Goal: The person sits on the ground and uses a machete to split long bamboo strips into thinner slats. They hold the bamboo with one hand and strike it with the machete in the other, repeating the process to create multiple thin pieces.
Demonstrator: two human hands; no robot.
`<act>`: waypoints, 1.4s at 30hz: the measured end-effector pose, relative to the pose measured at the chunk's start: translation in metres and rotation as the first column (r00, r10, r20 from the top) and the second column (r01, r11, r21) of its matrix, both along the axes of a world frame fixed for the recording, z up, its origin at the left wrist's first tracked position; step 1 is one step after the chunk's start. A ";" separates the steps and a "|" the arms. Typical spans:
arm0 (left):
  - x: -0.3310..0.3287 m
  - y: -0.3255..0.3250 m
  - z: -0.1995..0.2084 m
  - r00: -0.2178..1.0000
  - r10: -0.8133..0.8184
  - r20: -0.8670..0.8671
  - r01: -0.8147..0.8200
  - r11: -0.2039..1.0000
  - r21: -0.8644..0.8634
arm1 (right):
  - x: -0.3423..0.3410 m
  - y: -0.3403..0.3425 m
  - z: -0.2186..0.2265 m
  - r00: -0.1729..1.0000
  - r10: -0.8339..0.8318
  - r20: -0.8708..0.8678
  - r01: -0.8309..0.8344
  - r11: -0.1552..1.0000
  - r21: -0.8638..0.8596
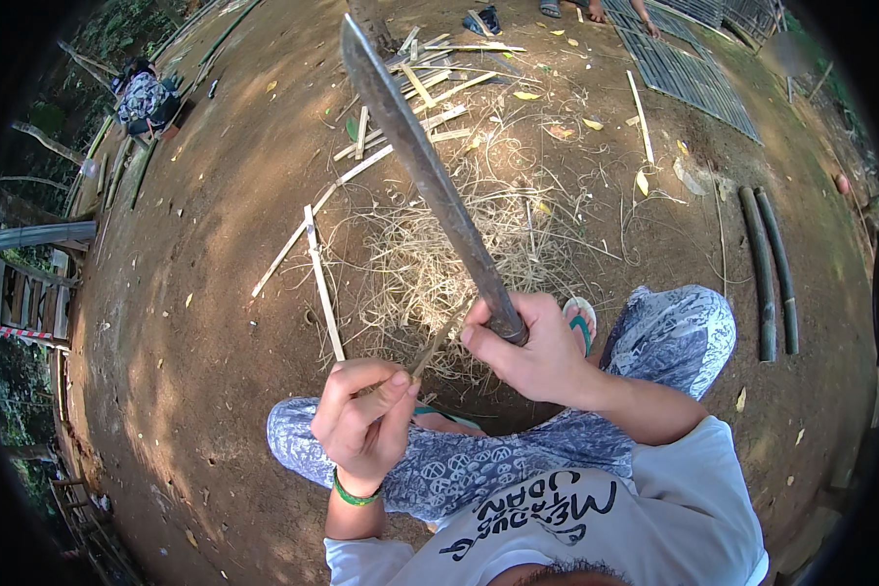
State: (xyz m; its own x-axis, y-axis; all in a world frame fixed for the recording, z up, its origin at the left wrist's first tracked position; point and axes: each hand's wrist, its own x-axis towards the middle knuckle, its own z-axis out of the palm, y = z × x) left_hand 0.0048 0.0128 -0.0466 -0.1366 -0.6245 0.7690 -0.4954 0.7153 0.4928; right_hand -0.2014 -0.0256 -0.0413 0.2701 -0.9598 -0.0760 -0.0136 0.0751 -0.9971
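left hand [369,410] had a thin strip [434,353] pinched at its near end, slanting far-right. right hand [537,354] gripped a big ol' knife [427,174].

Outdoor yard, open ground. Floor: bare brown earth [195,391], dotted with fallen yellow leaves [526,96]. Light: daylight, dappled, with bright patches and soft shade across the left side. Far centre: base of a tree trunk [373,15]. Far right: dark slatted panel [693,73] flat on the ground. Right: two dark poles [758,273] lying side by side. Left edge: small slatted structure [37,293], blue-grey top piece [44,234], red-and-white striped band [17,333] below. Green foliage [18,405] behind it.
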 end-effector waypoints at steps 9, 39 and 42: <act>0.043 0.013 -0.013 0.982 0.132 -0.138 -0.111 0.983 0.149 | -0.054 -0.048 -0.045 0.801 -0.449 -0.395 0.371 0.891 -0.261; 0.042 0.032 -0.034 0.926 -0.334 -0.177 0.345 0.938 0.033 | 0.014 0.049 -0.167 0.906 0.094 -0.412 -0.064 0.994 0.085; 0.040 0.034 -0.035 0.931 -0.317 -0.183 0.325 0.946 0.013 | 0.010 0.040 -0.175 0.880 0.136 -0.456 -0.061 0.983 0.174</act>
State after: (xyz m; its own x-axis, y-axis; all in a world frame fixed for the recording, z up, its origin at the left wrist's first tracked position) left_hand 0.0451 0.0468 -0.0816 -0.1999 -0.6019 0.7731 -0.1454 0.7985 0.5841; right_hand -0.1919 0.0139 -0.2159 0.2605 -0.8971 -0.3568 -0.4869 0.1970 -0.8509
